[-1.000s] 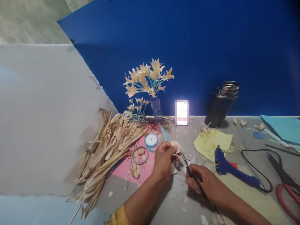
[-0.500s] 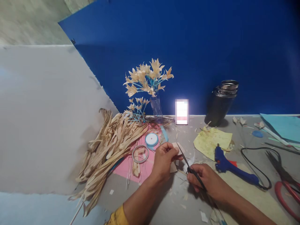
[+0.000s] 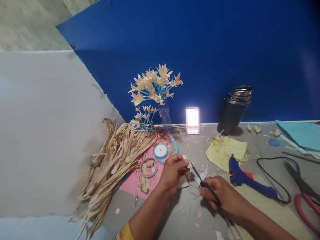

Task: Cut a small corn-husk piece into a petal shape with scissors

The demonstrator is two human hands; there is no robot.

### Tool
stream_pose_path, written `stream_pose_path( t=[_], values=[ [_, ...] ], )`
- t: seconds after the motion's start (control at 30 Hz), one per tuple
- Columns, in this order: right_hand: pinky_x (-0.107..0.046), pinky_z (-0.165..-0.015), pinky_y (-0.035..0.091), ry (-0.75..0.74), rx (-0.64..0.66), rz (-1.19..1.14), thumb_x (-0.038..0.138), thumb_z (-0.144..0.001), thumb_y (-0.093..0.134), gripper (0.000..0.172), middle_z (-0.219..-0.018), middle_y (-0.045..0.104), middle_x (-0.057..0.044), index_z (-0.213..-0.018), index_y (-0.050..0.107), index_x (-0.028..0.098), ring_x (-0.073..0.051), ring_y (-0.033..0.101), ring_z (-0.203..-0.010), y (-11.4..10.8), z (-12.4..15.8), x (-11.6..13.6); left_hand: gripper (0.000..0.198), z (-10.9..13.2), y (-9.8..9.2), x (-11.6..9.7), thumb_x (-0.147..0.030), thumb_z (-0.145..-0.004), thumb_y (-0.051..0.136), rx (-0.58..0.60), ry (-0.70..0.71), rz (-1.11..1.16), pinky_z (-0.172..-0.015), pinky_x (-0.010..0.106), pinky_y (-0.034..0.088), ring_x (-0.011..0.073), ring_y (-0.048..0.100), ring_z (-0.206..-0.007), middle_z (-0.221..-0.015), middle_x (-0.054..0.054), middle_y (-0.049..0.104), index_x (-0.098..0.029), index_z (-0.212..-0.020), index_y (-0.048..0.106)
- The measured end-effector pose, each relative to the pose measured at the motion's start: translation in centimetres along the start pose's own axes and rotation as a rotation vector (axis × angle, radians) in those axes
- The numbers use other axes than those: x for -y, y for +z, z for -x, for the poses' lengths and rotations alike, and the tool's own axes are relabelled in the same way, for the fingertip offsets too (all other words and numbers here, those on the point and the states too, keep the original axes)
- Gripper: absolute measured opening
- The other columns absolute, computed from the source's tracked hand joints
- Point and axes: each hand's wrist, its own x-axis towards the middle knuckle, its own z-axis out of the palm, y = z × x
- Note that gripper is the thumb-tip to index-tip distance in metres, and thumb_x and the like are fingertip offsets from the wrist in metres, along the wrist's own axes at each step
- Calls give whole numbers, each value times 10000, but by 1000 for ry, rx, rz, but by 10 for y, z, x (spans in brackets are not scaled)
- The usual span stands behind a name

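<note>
Two hands are being worked close together over a grey table (image 3: 130,208), roughly mid-view. Black scissors (image 3: 196,172) are being gripped in the right hand (image 3: 216,191), fingers curled around the handles, and a pale piece (image 3: 184,157) is being pinched between thumb and fingers of the left hand (image 3: 173,171). The scissors are being held on a diagonal: handles are being kept at lower right, tips are being aimed forward and a bit left, right by the pale piece. Whether the blades are being pressed against it can't be told, tbh.

Writing-wise, a bright screen (image 3: 192,120) is being shown at the back, but it's being blurred into blocks, so any text can't be read.

Over on the right, a blue glue gun (image 3: 250,185) is being seen with its nozzle pointed away, by some yellow paper (image 3: 225,151). Red scissors (image 3: 306,191) are being seen further right, blades pointed away and leftish. On the other side, a ribbon roll (image 3: 160,151) is being supported on a pink sheet (image 3: 130,186), with dried husks (image 3: 120,160) alongside.
</note>
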Motion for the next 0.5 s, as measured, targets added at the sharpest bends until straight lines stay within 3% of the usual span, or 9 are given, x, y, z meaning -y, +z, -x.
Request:
stream_pose_path(
  t=[0.27,0.33,0.5],
  values=[
    [-252,-450,189,-69,111,-68,803,-795,543,669,-461,442,32,-537,526,186,-87,325,-434,-4,-4,-6,299,-8,0,5,-245,-566,851,91,-66,35,-532,234,388,83,530,-516,-616,-31,558,-144,-662,586],
    [-244,-466,235,-93,34,-141,760,-793,595,605,-526,496,26,-621,547,182,-95,370,-472,-2,-6,-6,312,-9,1,8,-256,-573,856,77,-78,27,-525,228,374,80,526,-498,-593,-36,553,-147,-669,579],
    [-268,-584,432,-100,-369,-324,513,-680,822,434,-718,613,13,-876,603,194,-154,555,-635,3,-13,1,356,-8,6,20,-268,-552,885,64,-123,30,-510,213,361,80,520,-490,-566,-35,569,-152,-705,585]
  ],
)
